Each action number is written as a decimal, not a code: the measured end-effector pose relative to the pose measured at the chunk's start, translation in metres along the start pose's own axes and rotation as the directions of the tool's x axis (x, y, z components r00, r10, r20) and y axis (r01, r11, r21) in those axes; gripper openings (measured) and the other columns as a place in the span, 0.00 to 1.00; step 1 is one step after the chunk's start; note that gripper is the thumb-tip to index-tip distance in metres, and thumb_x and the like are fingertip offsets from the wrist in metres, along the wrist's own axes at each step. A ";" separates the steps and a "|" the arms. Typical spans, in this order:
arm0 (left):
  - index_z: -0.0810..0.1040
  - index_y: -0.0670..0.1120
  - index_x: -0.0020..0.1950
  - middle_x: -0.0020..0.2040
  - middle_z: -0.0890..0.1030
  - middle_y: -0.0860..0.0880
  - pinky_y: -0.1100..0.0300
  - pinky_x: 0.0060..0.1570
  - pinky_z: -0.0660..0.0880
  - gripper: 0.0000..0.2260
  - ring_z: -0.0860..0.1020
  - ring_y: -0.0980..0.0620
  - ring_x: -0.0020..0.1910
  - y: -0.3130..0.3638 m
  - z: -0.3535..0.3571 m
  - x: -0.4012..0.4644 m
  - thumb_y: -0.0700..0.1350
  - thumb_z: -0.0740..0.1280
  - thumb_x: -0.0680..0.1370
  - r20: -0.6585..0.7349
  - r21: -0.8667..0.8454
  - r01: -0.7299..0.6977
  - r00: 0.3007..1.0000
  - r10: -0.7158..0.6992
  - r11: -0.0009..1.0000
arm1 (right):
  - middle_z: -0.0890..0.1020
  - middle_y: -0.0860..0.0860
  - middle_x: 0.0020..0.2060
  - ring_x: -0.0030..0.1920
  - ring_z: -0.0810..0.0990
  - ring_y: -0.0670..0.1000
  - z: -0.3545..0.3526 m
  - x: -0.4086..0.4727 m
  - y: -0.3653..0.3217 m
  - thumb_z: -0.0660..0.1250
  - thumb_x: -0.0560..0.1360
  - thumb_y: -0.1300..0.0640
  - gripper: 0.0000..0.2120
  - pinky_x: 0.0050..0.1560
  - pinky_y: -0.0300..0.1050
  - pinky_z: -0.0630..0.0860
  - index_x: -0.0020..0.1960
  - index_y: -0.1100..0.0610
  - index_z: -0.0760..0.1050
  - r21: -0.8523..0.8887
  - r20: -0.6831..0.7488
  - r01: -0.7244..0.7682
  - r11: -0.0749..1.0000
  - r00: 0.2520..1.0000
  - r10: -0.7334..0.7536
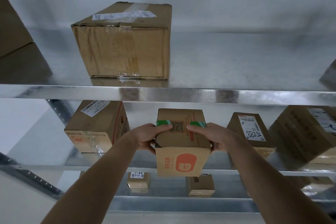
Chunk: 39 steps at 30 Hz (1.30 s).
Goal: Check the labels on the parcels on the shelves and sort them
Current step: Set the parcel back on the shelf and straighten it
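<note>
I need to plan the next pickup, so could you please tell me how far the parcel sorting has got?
Nothing shows as finished. In hand: both hands, left and right, grip a small green-taped cardboard box. Left: the large taped box above and the handwritten-label parcel look untouched.

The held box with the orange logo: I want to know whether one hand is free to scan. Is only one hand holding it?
No, the left hand and the right hand both grip the box, one on each side.
</note>
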State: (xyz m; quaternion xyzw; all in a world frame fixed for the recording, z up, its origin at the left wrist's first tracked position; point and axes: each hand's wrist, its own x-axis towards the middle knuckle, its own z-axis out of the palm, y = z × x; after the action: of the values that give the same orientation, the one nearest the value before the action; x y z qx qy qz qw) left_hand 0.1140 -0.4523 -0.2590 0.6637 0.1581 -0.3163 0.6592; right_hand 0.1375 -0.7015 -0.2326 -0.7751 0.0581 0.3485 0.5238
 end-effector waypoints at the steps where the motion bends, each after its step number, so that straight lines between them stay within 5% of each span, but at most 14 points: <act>1: 0.80 0.41 0.64 0.60 0.84 0.39 0.35 0.62 0.77 0.29 0.82 0.39 0.61 -0.001 0.002 -0.001 0.57 0.78 0.70 -0.002 -0.003 -0.005 1.000 0.005 1.000 | 0.87 0.56 0.51 0.52 0.86 0.61 0.000 0.000 0.001 0.76 0.71 0.41 0.25 0.58 0.68 0.79 0.60 0.57 0.79 0.006 -0.006 -0.005 1.000 1.000 0.005; 6: 0.79 0.40 0.65 0.59 0.84 0.40 0.44 0.61 0.79 0.43 0.82 0.40 0.61 -0.005 0.004 -0.005 0.61 0.85 0.57 -0.024 -0.051 -0.040 0.999 0.038 0.998 | 0.87 0.56 0.52 0.52 0.86 0.61 0.002 -0.004 0.003 0.78 0.67 0.39 0.29 0.54 0.69 0.81 0.60 0.57 0.80 0.023 -0.027 -0.009 1.000 1.000 0.009; 15: 0.80 0.40 0.64 0.62 0.82 0.38 0.45 0.61 0.80 0.36 0.82 0.40 0.61 -0.008 0.005 -0.006 0.61 0.80 0.64 -0.066 -0.042 -0.072 0.995 0.069 0.997 | 0.87 0.56 0.52 0.53 0.86 0.62 0.003 -0.008 0.002 0.78 0.66 0.36 0.32 0.55 0.69 0.80 0.60 0.57 0.80 0.025 -0.040 -0.018 1.000 0.999 0.019; 19: 0.81 0.41 0.64 0.55 0.85 0.40 0.46 0.64 0.78 0.38 0.82 0.42 0.56 -0.012 0.006 -0.009 0.68 0.76 0.66 -0.101 -0.069 -0.099 0.991 0.091 0.993 | 0.83 0.54 0.57 0.61 0.80 0.61 0.005 -0.006 0.010 0.63 0.70 0.23 0.36 0.66 0.70 0.72 0.61 0.51 0.80 0.140 -0.105 -0.042 0.989 0.993 0.058; 23: 0.81 0.44 0.64 0.53 0.86 0.43 0.43 0.68 0.74 0.42 0.81 0.42 0.60 -0.028 0.004 -0.005 0.78 0.63 0.68 -0.160 -0.195 -0.097 0.985 0.066 0.976 | 0.78 0.57 0.67 0.71 0.72 0.62 0.005 0.008 0.047 0.49 0.79 0.28 0.37 0.74 0.71 0.60 0.71 0.55 0.73 0.454 -0.164 -0.036 0.890 0.979 0.123; 26: 0.74 0.42 0.73 0.67 0.80 0.40 0.40 0.74 0.65 0.48 0.73 0.42 0.72 -0.051 0.000 0.005 0.79 0.60 0.69 -0.216 -0.274 -0.067 0.976 0.007 0.959 | 0.74 0.57 0.72 0.74 0.68 0.63 0.013 0.015 0.074 0.49 0.81 0.31 0.36 0.71 0.69 0.65 0.75 0.56 0.69 0.522 -0.154 -0.084 0.849 0.969 0.191; 29: 0.77 0.44 0.71 0.74 0.73 0.39 0.38 0.74 0.65 0.40 0.67 0.41 0.76 -0.070 0.003 0.014 0.75 0.57 0.75 -0.251 -0.289 -0.058 0.968 -0.017 0.956 | 0.77 0.56 0.69 0.71 0.72 0.61 0.025 0.012 0.082 0.50 0.83 0.34 0.31 0.66 0.64 0.69 0.71 0.54 0.73 0.564 -0.133 -0.086 0.821 0.972 0.193; 32: 0.81 0.49 0.63 0.65 0.81 0.41 0.40 0.66 0.73 0.29 0.77 0.41 0.67 -0.075 0.018 0.010 0.69 0.55 0.80 -0.222 -0.284 -0.054 0.975 -0.011 0.957 | 0.82 0.56 0.59 0.62 0.79 0.59 0.033 0.011 0.084 0.53 0.84 0.37 0.25 0.62 0.60 0.75 0.65 0.53 0.77 0.595 -0.131 -0.061 0.801 0.976 0.172; 36: 0.81 0.44 0.50 0.39 0.85 0.44 0.48 0.52 0.79 0.23 0.83 0.42 0.47 -0.077 0.028 0.009 0.64 0.59 0.81 -0.207 -0.300 -0.066 0.978 0.002 0.952 | 0.84 0.55 0.60 0.62 0.80 0.58 0.040 0.015 0.089 0.58 0.83 0.39 0.20 0.68 0.63 0.73 0.62 0.51 0.79 0.616 -0.154 -0.014 0.788 0.978 0.138; 39: 0.81 0.44 0.46 0.35 0.84 0.46 0.52 0.44 0.77 0.23 0.81 0.44 0.41 -0.079 0.028 0.011 0.63 0.60 0.81 -0.218 -0.298 -0.067 0.976 0.000 0.952 | 0.85 0.53 0.56 0.60 0.80 0.56 0.044 0.013 0.094 0.58 0.83 0.40 0.18 0.67 0.61 0.74 0.57 0.51 0.80 0.616 -0.171 -0.006 0.788 0.975 0.141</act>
State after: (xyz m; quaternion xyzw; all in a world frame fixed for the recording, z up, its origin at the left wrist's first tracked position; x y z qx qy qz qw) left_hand 0.0668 -0.4756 -0.3254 0.5875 0.2639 -0.2030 0.7376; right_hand 0.0829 -0.7020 -0.3224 -0.5930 0.2523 0.2482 0.7232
